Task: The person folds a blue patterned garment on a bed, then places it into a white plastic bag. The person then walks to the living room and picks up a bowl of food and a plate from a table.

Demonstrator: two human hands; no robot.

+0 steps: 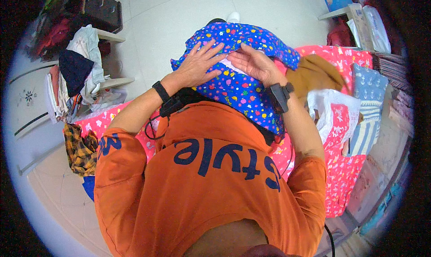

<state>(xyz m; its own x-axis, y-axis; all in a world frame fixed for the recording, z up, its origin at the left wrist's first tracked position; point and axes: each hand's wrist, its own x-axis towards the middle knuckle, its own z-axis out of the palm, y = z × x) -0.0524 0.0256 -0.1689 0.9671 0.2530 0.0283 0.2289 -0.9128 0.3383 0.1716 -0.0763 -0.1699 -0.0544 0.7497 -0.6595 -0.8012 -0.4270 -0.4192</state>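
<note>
Across my lap lies a blue patterned cloth [247, 95] with small colourful flowers and fruits. My left hand [202, 63] rests on it palm down, fingers spread. Opposite, my right hand [252, 63] is turned partly palm up beside a fold, with its thumb near a raised edge; whether it pinches the cloth cannot be told. A pale patch of fabric [230, 64] shows between the hands. The fingertips of both hands nearly meet over this patch. Each wrist wears a black strap with a dark device.
I sit on a pink patterned bed cover [346, 176]. On it lie a brown cloth [313, 71], a white plastic bag [331, 112] and a blue-white cloth [368, 105] at right, and a plaid cloth [79, 149] at left. Shelves [116, 82] with clothes stand at upper left.
</note>
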